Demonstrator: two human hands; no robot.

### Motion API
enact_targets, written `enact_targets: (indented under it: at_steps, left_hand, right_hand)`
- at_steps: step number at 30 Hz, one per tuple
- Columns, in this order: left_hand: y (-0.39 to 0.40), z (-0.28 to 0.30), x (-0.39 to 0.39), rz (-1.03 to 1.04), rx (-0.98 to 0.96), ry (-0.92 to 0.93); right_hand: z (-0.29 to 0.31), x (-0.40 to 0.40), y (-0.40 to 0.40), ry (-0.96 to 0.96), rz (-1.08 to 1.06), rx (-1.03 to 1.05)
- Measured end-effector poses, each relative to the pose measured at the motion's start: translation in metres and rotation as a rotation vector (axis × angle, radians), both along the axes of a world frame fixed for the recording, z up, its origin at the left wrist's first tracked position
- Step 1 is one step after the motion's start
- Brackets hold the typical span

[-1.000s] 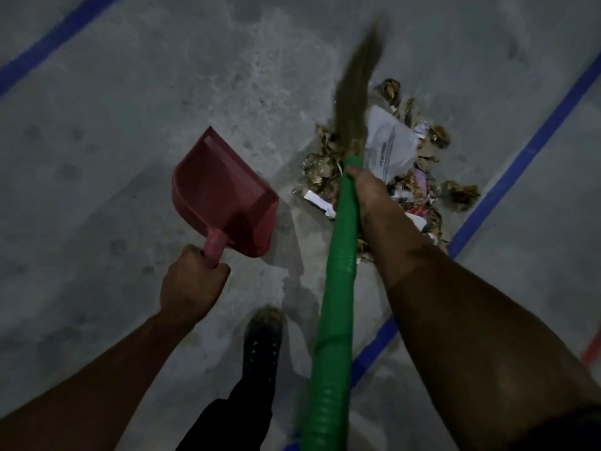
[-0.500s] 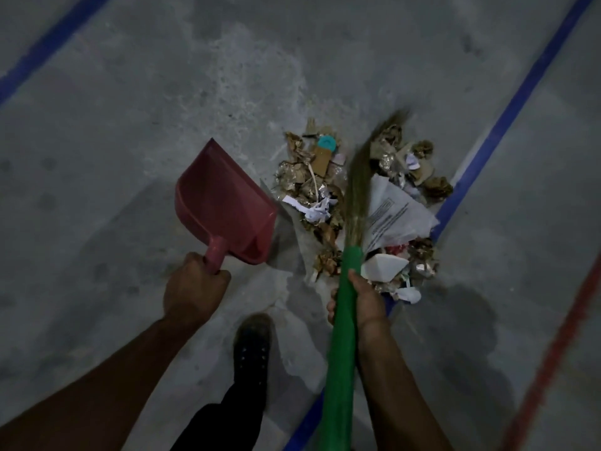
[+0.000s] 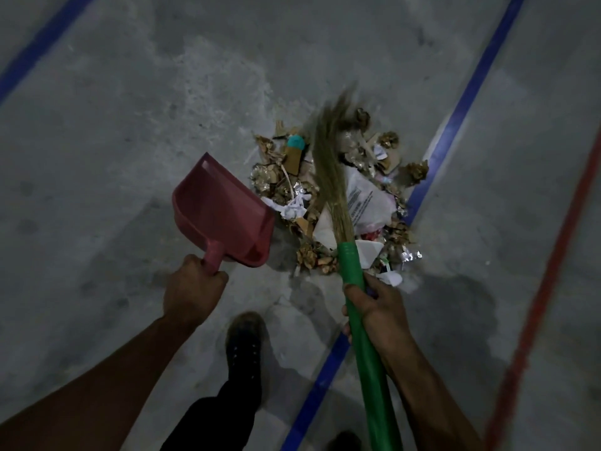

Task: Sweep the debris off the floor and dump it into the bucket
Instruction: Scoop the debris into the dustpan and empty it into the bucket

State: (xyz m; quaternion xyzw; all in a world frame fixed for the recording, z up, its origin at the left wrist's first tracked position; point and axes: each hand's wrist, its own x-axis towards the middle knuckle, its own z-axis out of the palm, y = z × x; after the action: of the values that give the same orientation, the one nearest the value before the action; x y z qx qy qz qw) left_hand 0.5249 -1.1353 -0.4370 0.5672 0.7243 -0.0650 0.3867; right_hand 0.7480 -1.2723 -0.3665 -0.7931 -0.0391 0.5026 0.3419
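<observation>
The right hand [image 3: 377, 307] is gripping the green broom [image 3: 353, 271], raking the debris [image 3: 367, 196] toward the red dustpan [image 3: 221, 213], which the left hand [image 3: 192, 291] is gripping low, mouth tilted to catch it.

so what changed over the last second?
The broom bristles swung from the far side of the debris pile in over its middle; the right hand drew back toward the person. Nothing was taken or released. The left hand still holds the empty dustpan left of the pile.
</observation>
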Motion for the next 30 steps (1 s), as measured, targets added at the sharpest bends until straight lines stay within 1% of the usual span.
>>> enact_targets:
  at_steps: [2, 5, 7, 10, 12, 16, 21, 24, 26, 28, 30]
  left_hand:
    - [-0.003, 0.002, 0.001, 0.007, -0.026, -0.019]
    - [-0.012, 0.012, 0.006, 0.036, -0.03, -0.052]
    - [-0.022, 0.021, 0.01, 0.054, -0.025, -0.07]
    - [-0.04, 0.029, 0.017, 0.061, -0.037, -0.08]
    - [-0.053, 0.031, 0.023, 0.077, -0.053, -0.089]
    - [-0.079, 0.027, 0.037, 0.102, -0.078, -0.077]
    - [-0.111, 0.024, 0.061, 0.189, -0.095, -0.044]
    - [-0.133, 0.017, 0.08, 0.217, -0.088, -0.031]
    - [-0.145, 0.012, 0.089, 0.242, -0.096, -0.026]
    - [-0.154, 0.009, 0.095, 0.254, -0.102, -0.029]
    - [-0.163, 0.006, 0.098, 0.245, -0.109, -0.032]
  right_hand:
    - [0.002, 0.007, -0.01, -0.068, 0.082, -0.021]
    - [0.005, 0.021, -0.028, -0.222, 0.263, -0.081]
    - [0.004, 0.034, -0.045, -0.279, 0.33, -0.122]
    - [-0.001, 0.064, -0.071, -0.309, 0.361, -0.163]
    - [-0.011, 0.09, -0.085, -0.334, 0.343, -0.126]
    - [-0.042, 0.154, -0.09, -0.47, 0.274, -0.095]
    - [-0.088, 0.241, -0.073, -0.477, 0.234, -0.119]
    - [-0.115, 0.283, -0.067, -0.459, 0.297, -0.221]
    - [-0.126, 0.297, -0.065, -0.419, 0.342, -0.27]
    - [-0.131, 0.297, -0.07, -0.414, 0.471, -0.291]
    - [-0.133, 0.287, -0.082, -0.464, 0.667, -0.312]
